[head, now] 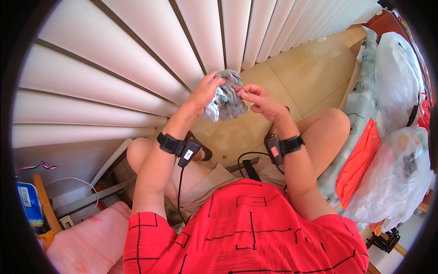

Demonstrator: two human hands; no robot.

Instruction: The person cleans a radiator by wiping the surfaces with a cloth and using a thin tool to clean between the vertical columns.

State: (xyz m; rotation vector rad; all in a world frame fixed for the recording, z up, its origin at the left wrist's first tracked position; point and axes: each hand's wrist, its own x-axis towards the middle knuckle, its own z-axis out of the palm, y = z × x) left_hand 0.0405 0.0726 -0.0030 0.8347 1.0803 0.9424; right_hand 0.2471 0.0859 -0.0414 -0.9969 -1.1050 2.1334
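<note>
My left hand (205, 91) grips a bunched grey cloth (232, 104) in front of the radiator. A pale blue and white patterned piece of fabric (214, 108) hangs out below the same hand. To the right, my right hand (261, 101) pinches a thin brownish strand or stick (245, 89) between thumb and fingertips, against the cloth's right side. Whether that thin piece is joined to the cloth cannot be made out. Both hands are raised above the floor between my bent knees.
A white column radiator (191, 30) rises close beyond my left hand. Tan floor tiles (291, 72) lie below. Filled plastic bags (397, 82) and a red bag (359, 164) crowd the right side. A pink quilted cover (92, 239) is at lower left. Cables (179, 195) run from both wrist devices.
</note>
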